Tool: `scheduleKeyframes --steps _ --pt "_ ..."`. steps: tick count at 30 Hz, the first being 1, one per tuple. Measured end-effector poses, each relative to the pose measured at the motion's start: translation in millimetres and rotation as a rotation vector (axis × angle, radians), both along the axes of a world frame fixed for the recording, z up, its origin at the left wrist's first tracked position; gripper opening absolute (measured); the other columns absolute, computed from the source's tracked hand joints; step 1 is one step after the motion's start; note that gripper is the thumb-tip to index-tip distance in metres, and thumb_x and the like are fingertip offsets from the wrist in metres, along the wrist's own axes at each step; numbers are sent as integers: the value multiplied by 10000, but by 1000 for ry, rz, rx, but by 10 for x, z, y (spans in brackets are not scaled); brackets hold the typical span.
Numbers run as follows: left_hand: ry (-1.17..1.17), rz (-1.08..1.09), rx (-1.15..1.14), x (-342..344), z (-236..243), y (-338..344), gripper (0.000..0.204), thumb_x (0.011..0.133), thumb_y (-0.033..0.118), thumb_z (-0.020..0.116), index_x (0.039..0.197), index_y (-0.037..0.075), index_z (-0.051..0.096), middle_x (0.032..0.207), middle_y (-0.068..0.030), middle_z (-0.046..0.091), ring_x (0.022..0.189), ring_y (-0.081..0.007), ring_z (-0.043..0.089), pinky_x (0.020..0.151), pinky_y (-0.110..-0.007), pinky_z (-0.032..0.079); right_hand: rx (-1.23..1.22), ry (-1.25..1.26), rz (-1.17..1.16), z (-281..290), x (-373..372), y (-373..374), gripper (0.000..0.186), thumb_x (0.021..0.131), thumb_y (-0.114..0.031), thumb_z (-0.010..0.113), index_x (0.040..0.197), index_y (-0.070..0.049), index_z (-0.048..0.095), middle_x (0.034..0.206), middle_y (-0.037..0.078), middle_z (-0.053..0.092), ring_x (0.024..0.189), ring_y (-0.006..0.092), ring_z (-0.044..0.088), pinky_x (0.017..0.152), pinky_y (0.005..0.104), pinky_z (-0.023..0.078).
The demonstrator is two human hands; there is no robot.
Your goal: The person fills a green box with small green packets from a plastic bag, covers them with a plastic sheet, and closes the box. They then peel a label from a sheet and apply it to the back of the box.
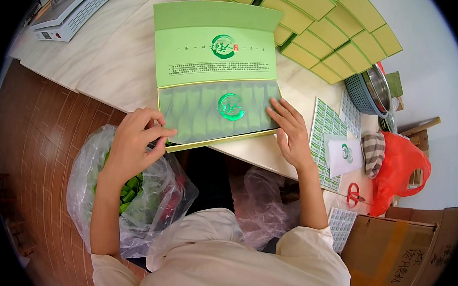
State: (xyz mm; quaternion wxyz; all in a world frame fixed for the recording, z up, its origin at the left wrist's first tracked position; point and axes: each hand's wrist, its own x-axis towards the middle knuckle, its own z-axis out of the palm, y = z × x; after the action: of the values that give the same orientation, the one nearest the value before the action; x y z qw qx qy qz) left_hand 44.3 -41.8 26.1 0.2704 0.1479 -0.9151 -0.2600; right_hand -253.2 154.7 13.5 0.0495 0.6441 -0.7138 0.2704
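A light green gift box (pixel 217 58) lies with its lid folded back on the table in front of me. Rows of small green packets fill it, seen dimly through a translucent sheet (pixel 187 132) with a shiny green round emblem. At the near left corner, my left hand (pixel 137 140) pinches the edge of this sheet between thumb and fingers. My right hand (pixel 291 133) rests at the box's right end, its fingers spread over the sheet's edge and its thumb apart. Both hands touch the box area.
Stacked green boxes (pixel 335 31) stand at the far right. Label sheets (pixel 321 127), red scissors (pixel 354 195) and a red plastic bag (pixel 400 166) lie rightward. A grey-white machine (pixel 74 10) sits far left. Below hangs a clear bag (pixel 88 176) of green packets; a cardboard box (pixel 384 257) stands lower right.
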Motion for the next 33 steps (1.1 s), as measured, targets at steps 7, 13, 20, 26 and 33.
scheduleKeyframes --steps 7,13,20,26,33 --pt "14 85 21 47 -126 -9 81 758 62 693 832 44 664 942 -64 568 834 -244 523 776 -352 414 -24 -41 -61 -11 6 -38 291 902 -148 523 1141 -48 654 1276 96 586 1249 308 470 1025 402 347" --pt "38 281 182 -11 -118 160 101 777 100 666 807 42 590 1050 -77 533 996 -258 486 861 -346 399 -37 -59 -79 -60 13 -37 283 926 -153 499 1131 -40 658 1268 96 592 1251 312 466 1028 407 343" --pt "68 327 298 -67 -189 148 380 819 102 620 1175 63 491 1208 -110 458 1159 -255 424 974 -382 361 -114 -213 -72 9 16 -97 325 967 -206 442 1149 -27 643 1284 109 576 1253 328 456 1047 412 332" --pt "133 350 375 -203 -271 -20 486 906 168 556 1343 42 385 1357 -134 401 1287 -257 366 1046 -397 322 -196 -251 -158 151 -49 -297 334 979 -215 429 1182 -25 614 1239 144 588 1199 312 501 1010 368 375" --pt "274 252 848 -501 -240 -285 675 982 432 409 1469 30 172 1464 -192 306 1360 -268 300 1114 -399 229 -147 -1045 -224 97 -648 -904 467 1006 -306 344 1307 31 462 1224 128 580 1102 216 532 969 352 389"
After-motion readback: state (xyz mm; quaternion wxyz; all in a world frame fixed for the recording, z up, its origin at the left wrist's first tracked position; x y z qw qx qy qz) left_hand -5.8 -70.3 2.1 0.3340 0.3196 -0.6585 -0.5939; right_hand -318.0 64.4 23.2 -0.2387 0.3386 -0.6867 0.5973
